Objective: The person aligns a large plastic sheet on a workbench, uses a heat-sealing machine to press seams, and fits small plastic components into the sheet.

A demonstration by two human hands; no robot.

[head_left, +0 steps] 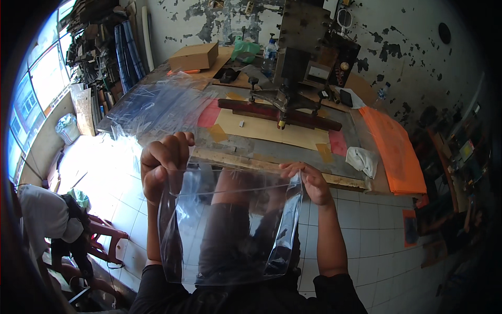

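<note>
A clear plastic pouch (235,230) with folded side edges hangs in front of my body, between my two hands. My left hand (166,162) is closed on its upper left corner, the fingers curled. At the upper right corner, my right hand (309,180) pinches the pouch with its fingertips. My legs and the floor tiles show through the plastic. Just beyond my hands is the workbench's wooden front edge (251,161). On the bench stands a press machine with a dark red bar (308,118) over a tan board (272,128).
Clear plastic sheets (162,104) pile on the bench's left, near a cardboard box (193,56). Orange sheets (395,152) hang over its right edge, beside a white cloth (362,161). At lower left, a person in a white head covering (44,212) is near a red stool (107,240).
</note>
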